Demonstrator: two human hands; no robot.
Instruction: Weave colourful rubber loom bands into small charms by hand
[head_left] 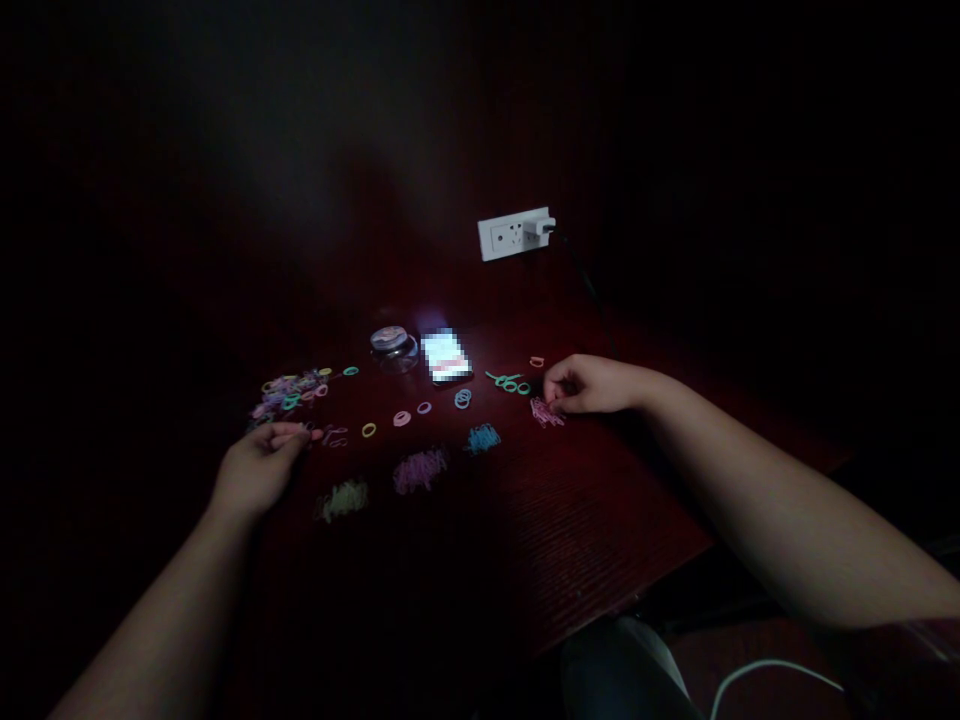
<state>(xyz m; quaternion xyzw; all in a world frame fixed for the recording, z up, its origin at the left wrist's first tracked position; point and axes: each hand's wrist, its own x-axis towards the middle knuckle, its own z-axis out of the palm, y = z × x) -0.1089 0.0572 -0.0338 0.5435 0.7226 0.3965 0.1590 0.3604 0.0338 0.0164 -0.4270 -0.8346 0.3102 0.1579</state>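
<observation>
My left hand (pixel 259 462) is closed in a pinch at the near edge of a mixed pile of coloured hair ties (pixel 289 395). What its fingertips hold, if anything, is too dark to make out. A few purple hair ties (pixel 335 437) lie just right of it. My right hand (pixel 592 385) is pinched over a small heap of pink hair ties (pixel 547 411), its fingertips touching the heap. Between the hands lie separate heaps of yellowish-green ties (pixel 343 499), purple ties (pixel 420 470) and blue ties (pixel 484 438).
Behind the heaps are loose ring-shaped bands (pixel 403 419), green bands (pixel 512 385), a clear lidded jar (pixel 394 348) and a lit phone (pixel 446 356). A wall socket (pixel 515 235) holds a plugged-in charger. The dark table's (pixel 600 530) edge runs at lower right.
</observation>
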